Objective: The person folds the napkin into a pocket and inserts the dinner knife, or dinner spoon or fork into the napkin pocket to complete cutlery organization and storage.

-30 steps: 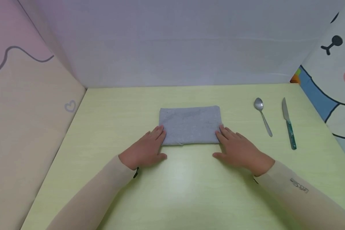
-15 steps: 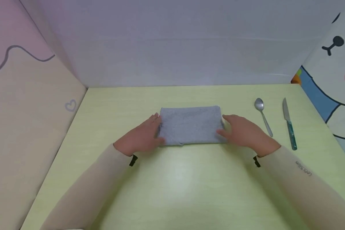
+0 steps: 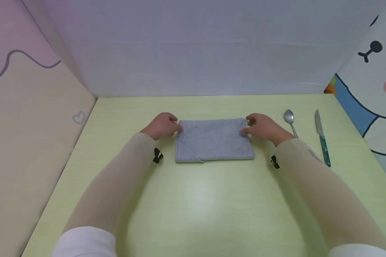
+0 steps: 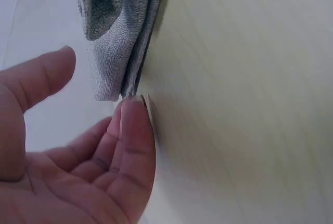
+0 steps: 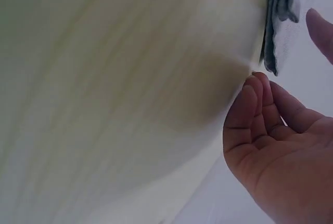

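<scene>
A grey folded cloth [image 3: 213,142] lies flat on the pale table [image 3: 196,200]. At its far left corner is my left hand [image 3: 162,125]; the left wrist view has its bent fingertips [image 4: 134,114] against the cloth's lower edge, the thumb held apart. My right hand [image 3: 264,127] is at the far right corner. In the right wrist view its bent fingers [image 5: 242,107] are just beside the layered cloth edge [image 5: 271,31], and the thumb stands away from them. Neither hand pinches the cloth.
Right of the cloth lie a metal spoon [image 3: 288,116], its handle partly behind my right forearm, and a knife [image 3: 319,123] with a green handle. A pale wall [image 3: 193,67] rises behind the table, with printed panels at both sides.
Both hands have lifted off the cloth's near corners and moved forward along its sides to the far corners. Their fingers went from flat to bent. The cloth has stayed in place.
</scene>
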Tool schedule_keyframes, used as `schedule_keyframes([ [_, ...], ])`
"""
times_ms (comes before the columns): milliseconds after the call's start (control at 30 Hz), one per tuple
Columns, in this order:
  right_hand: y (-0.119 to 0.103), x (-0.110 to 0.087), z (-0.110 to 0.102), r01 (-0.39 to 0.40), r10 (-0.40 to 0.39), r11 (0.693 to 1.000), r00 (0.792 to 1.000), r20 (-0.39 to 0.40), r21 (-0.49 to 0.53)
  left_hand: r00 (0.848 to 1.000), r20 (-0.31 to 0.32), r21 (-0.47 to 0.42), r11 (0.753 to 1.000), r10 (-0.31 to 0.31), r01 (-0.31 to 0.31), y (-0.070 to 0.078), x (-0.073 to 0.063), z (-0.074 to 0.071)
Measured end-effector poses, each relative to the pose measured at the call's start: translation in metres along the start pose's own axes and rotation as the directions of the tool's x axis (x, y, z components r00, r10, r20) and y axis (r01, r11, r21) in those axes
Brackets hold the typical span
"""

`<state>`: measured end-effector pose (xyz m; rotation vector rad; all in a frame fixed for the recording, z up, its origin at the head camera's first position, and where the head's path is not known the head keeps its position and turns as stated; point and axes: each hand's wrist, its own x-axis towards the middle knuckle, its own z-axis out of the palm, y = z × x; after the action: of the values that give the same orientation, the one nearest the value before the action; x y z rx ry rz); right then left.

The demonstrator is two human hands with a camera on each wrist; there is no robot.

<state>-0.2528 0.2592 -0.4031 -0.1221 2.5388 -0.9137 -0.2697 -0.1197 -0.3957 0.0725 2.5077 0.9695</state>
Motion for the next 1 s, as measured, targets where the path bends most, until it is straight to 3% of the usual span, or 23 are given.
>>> schedule_keyframes([
  [167, -0.002, 0.008, 0.002, -0.037, 0.038, 0.998, 0.999, -0.009, 0.060, 0.997, -0.037, -0.034, 0.997, -0.064, 0.063, 0.009, 0.004, 0.003],
  [333, -0.003, 0.012, 0.002, -0.054, 0.056, 0.996, 0.998, -0.028, 0.076, 0.993, -0.091, -0.008, 0.997, -0.079, 0.079, 0.013, 0.007, 0.007],
  [500, -0.002, 0.011, 0.000, -0.058, 0.062, 0.994, 0.997, -0.041, 0.093, 0.990, -0.099, -0.046, 0.995, -0.095, 0.091, 0.014, 0.011, 0.009],
  [800, 0.002, 0.009, -0.004, -0.020, 0.031, 0.974, 0.999, -0.044, 0.226, 0.995, -0.103, -0.099, 0.995, -0.015, 0.005, 0.012, 0.010, 0.010],
  [1000, 0.003, 0.013, -0.004, 0.007, -0.006, 0.972, 1.000, -0.003, 0.233, 0.998, -0.052, -0.137, 0.990, -0.028, 0.020, 0.008, 0.005, 0.006],
])
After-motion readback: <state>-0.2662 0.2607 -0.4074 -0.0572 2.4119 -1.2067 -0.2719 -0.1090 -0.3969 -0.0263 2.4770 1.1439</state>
